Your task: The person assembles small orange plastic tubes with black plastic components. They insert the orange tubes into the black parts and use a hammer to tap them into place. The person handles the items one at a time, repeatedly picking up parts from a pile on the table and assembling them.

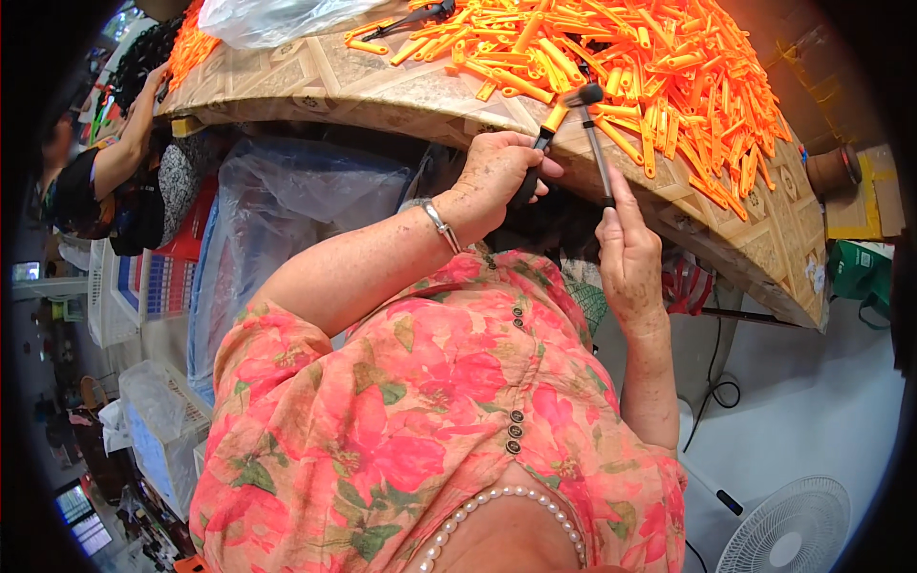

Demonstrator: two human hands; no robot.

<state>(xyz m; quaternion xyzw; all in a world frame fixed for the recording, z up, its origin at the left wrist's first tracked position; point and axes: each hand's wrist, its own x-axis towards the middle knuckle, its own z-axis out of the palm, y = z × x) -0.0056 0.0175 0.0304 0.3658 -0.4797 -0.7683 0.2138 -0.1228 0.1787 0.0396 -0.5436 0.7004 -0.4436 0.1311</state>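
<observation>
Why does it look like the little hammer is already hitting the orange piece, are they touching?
Cannot tell. In the head view the right hand holds the hammer with its head right beside the orange piece in the left hand, but no clear contact or gap shows.

The scene is seen through a single fisheye view, worn on the head and aimed steeply down over the chest. The near edge of the counter [401, 95] is bent across the top, close by, with the floor shown at lower right.

- A white fan [793, 527] is standing at lower right.
- A clear bag [267, 19] is lying on the table [315, 81].
- A co-worker's arm [129, 143] is reaching toward the table's far left.
</observation>
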